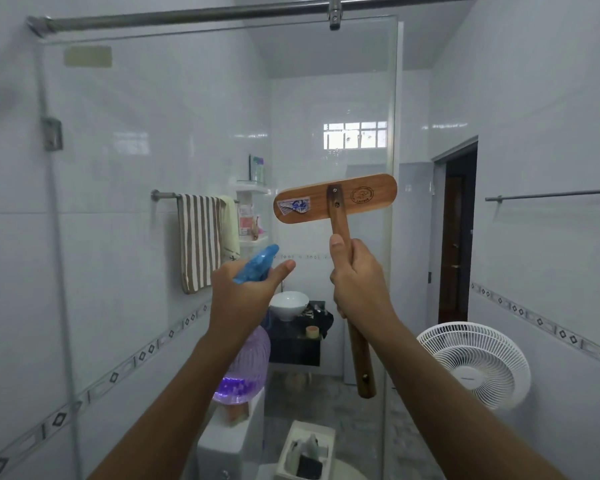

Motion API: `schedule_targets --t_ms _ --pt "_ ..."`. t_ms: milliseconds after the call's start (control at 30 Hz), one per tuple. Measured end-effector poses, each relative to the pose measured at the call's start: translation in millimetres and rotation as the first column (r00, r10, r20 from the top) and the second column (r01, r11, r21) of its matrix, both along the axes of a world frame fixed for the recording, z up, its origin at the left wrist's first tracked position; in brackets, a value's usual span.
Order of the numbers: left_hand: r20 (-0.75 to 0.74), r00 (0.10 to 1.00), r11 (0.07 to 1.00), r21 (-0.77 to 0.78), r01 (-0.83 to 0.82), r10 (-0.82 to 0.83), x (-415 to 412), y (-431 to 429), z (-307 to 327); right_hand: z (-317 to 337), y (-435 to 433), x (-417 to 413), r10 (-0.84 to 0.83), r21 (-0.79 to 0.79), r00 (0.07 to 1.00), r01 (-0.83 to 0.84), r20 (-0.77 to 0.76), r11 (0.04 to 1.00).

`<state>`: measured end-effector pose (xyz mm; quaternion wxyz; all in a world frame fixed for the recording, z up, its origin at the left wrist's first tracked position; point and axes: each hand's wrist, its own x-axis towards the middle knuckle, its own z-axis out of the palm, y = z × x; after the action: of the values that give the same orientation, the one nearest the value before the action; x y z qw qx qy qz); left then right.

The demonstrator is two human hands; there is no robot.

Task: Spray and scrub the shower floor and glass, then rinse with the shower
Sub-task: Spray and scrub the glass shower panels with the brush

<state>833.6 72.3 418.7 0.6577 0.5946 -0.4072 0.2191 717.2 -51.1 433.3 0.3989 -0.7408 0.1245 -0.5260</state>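
Observation:
I face the glass shower panel (146, 140) from inside the stall. My left hand (246, 296) grips a spray bottle (248, 362) with a purple body and a blue trigger head, its nozzle aimed at the glass. My right hand (361, 282) grips the wooden handle of a scrub brush (335, 199). The brush's wooden head is held flat toward the glass at about chest height, its bristles hidden behind the wood. The shower floor is out of view.
Beyond the glass are a striped towel (198, 244) on a rail, a corner shelf (253, 202), a white basin (288, 303) and a toilet tank (229, 441). A white fan (478, 365) stands at the right near a dark doorway (458, 237). A steel rail (187, 19) runs overhead.

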Motion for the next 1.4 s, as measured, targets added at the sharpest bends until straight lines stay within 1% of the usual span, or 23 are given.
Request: schedule_targets --t_ms 167,300,367,433,500,567,633,733,800,867,933,1033,1100,1167,1200,1267,1333,1400 --pt "0.042 0.998 0.998 -0.054 -0.034 0.036 0.0 15.3 9.0 8.3 8.0 18.5 -0.046 -0.038 0.999 0.047 0.020 0.998" --pt "0.064 0.995 0.995 -0.060 -0.074 0.078 -0.9 22.1 5.9 -4.0 3.4 33.0 -0.091 -0.057 0.995 0.090 -0.027 0.994" --pt "0.055 0.995 0.995 -0.061 -0.079 0.083 0.0 24.1 2.0 -34.3 1.7 33.9 -0.072 -0.045 0.997 0.070 -0.031 0.997" --pt "0.047 0.994 0.994 -0.051 -0.094 0.097 1.6 26.8 -2.8 -82.1 6.3 28.6 -0.049 0.015 0.999 0.049 -0.019 0.999" --pt "0.024 0.994 0.994 -0.046 -0.101 0.102 2.2 29.1 -7.4 -127.2 12.6 19.3 -0.043 0.083 0.997 0.049 -0.065 0.995" --pt "0.011 0.994 0.993 -0.044 -0.109 0.109 2.9 30.6 -10.3 -143.1 17.1 13.5 -0.034 0.101 0.993 0.045 -0.115 0.994" --pt "0.028 0.993 0.993 -0.035 -0.112 0.113 5.6 30.5 -11.5 -118.2 15.2 14.2 -0.019 0.073 0.995 0.026 -0.096 0.997" --pt "0.029 0.994 0.994 -0.018 -0.107 0.108 8.1 26.8 -13.3 -31.6 6.9 20.3 -0.088 -0.024 0.995 0.086 -0.053 0.996" --pt "0.004 0.996 0.995 -0.021 -0.094 0.094 9.2 23.7 -13.2 29.5 3.1 23.3 -0.083 -0.024 0.995 0.082 -0.048 0.996" --pt "-0.011 0.995 0.995 -0.017 -0.102 0.102 12.2 19.8 -14.5 56.4 -1.2 29.7 -0.034 0.008 0.999 0.035 -0.037 0.999" --pt "-0.016 0.994 0.994 -0.004 -0.108 0.108 14.0 15.6 -17.9 35.7 -1.9 30.5 -0.043 0.012 0.997 0.044 -0.060 0.999" --pt "-0.034 0.995 0.996 -0.010 -0.090 0.090 13.1 10.8 -26.7 -48.9 -2.1 20.5 -0.075 -0.033 0.995 0.073 -0.073 0.997" --pt "-0.049 0.994 0.995 -0.002 -0.096 0.096 11.6 6.8 -32.9 -93.8 -2.2 9.5 -0.063 -0.019 0.992 0.061 -0.109 0.998" --pt "-0.064 0.994 0.995 0.022 -0.092 0.094 9.4 1.3 -39.7 -110.5 -5.6 6.0 -0.032 0.004 0.991 0.033 -0.129 0.999" --pt "-0.068 0.994 0.996 0.036 -0.087 0.089 8.3 -2.3 -43.1 -106.1 -8.2 7.9 -0.024 0.002 0.992 0.025 -0.122 1.000" --pt "-0.064 0.994 0.994 0.065 -0.087 0.091 8.4 -10.0 -47.9 -75.7 -15.0 16.9 -0.022 -0.044 0.998 0.020 -0.062 0.999" --pt "-0.070 0.992 0.992 0.077 -0.095 0.100 11.7 -14.9 -49.9 -25.4 -22.4 26.2 -0.004 -0.089 1.000 0.006 0.023 0.996" --pt "-0.073 0.990 0.991 0.069 -0.118 0.123 15.3 -18.4 -46.5 27.9 -27.6 31.3 0.037 -0.090 0.998 -0.032 0.057 0.995"
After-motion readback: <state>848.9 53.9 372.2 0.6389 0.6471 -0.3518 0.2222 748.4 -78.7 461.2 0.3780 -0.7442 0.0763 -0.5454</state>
